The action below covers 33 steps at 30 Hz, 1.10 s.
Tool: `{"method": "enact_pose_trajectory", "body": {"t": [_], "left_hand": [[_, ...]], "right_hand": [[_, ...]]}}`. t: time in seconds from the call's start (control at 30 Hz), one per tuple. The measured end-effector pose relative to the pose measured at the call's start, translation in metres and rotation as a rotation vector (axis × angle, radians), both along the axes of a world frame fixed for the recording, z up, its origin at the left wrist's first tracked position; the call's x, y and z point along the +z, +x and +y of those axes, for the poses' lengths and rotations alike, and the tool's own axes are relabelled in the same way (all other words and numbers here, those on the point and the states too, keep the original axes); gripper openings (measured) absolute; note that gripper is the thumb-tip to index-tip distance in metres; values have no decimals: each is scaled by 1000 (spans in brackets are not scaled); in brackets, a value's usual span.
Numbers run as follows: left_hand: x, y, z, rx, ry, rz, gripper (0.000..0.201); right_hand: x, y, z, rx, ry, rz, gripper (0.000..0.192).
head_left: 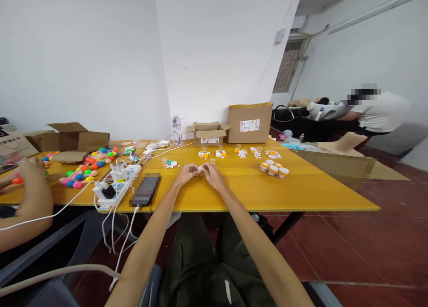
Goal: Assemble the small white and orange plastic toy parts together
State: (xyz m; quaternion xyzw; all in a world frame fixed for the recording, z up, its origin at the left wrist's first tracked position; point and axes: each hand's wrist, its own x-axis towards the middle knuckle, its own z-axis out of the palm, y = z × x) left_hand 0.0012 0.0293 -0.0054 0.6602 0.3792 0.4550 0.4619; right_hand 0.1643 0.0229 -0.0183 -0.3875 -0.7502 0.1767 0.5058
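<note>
My left hand (186, 174) and my right hand (211, 175) meet over the yellow table (301, 191), fingertips pinching together a small white toy piece (200, 168). Beyond my hands lie several small white and orange toy figures (220, 154) in a row. A group of small white pots with orange lids (274, 168) stands to the right. One figure with a teal part (170, 164) lies to the left of my hands.
A dark phone (145, 189) and a white power strip with cables (112, 191) lie at left. Open cardboard boxes (249, 122) and a water bottle (177, 130) stand at the back. A co-worker's hands (31, 171) handle coloured balls (85, 168). Another person (374, 110) sits far right.
</note>
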Motion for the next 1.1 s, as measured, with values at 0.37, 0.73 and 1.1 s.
{"method": "enact_pose_trajectory", "body": {"t": [0.37, 0.73, 1.1], "left_hand": [[2, 0, -1, -3, -15, 3, 33], [4, 0, -2, 19, 0, 39, 32], [3, 0, -1, 25, -11, 24, 30]], "right_hand": [[0, 0, 1, -39, 0, -40, 10], [-4, 1, 4, -37, 2, -25, 8], [-1, -1, 2, -57, -21, -23, 9]]}}
